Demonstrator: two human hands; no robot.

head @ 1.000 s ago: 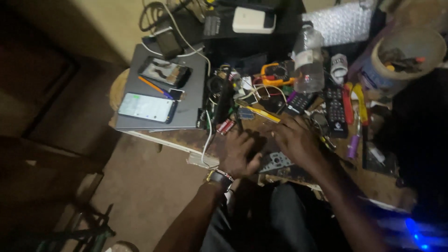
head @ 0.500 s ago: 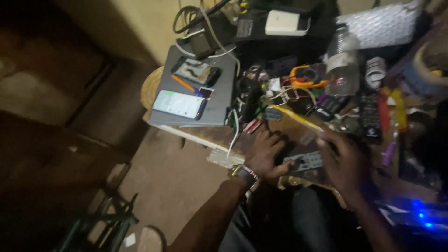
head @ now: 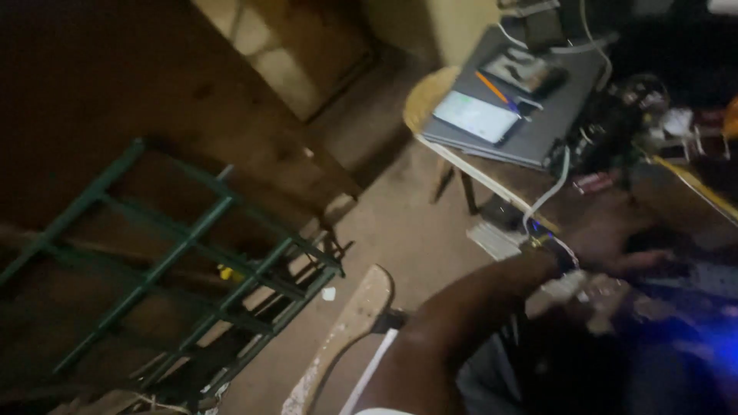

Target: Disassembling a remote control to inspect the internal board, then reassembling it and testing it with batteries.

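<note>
My left hand (head: 615,244) lies at the near edge of a cluttered wooden table (head: 500,180), blurred and dark, with a wristwatch (head: 547,252) on the wrist. Its fingers point right over a dim flat item that I cannot make out, and its grip cannot be told. My right hand is out of the picture. Beyond the hand, a closed grey laptop (head: 538,123) carries a lit phone (head: 477,117), a second phone (head: 529,71) and an orange pen (head: 492,86). A white cable (head: 550,188) runs down from the table past my wrist.
A green metal rack (head: 177,261) lies tilted on the floor at the left. A pale wooden plank (head: 346,327) leans beside my forearm. Tangled wires and small parts (head: 630,123) crowd the table to the right of the laptop. Blue light glows at the lower right.
The view has swung sharply left and down, so the floor and green rack fill the picture. The table has slid to the upper right, and my right hand has left the view.
</note>
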